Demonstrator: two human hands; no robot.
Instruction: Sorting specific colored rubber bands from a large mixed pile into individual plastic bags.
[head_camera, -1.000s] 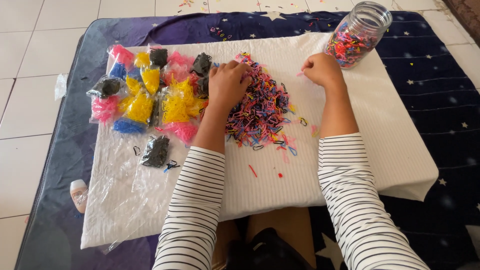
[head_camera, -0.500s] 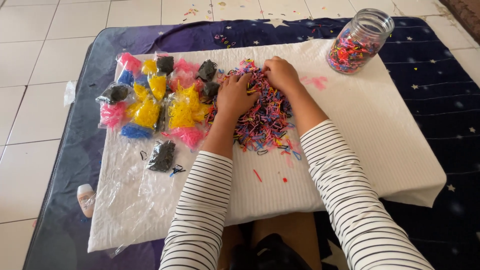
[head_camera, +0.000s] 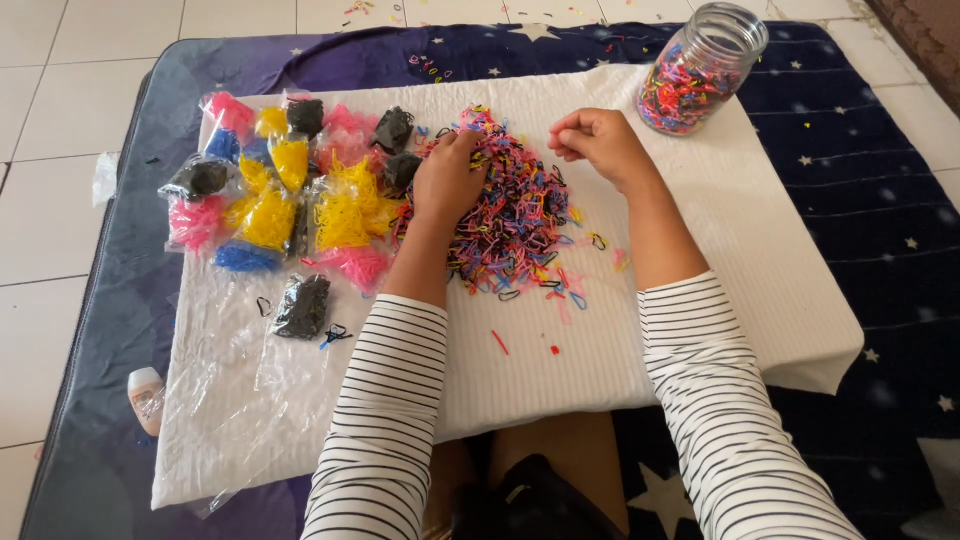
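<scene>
Left hand (head_camera: 447, 180) flat on bands (head_camera: 510, 215), right hand (head_camera: 598, 143) pinching a few; jar (head_camera: 700, 70) partly filled, big pile left

We note both arms clad in long, close-fitting knit sleeves of white fabric with thin black horizontal stripes, each cuff ending partway up the forearm, leaving the bare left hand (head_camera: 447, 180) and bare right hand (head_camera: 598, 145) without rings, watch or bracelets.
</scene>
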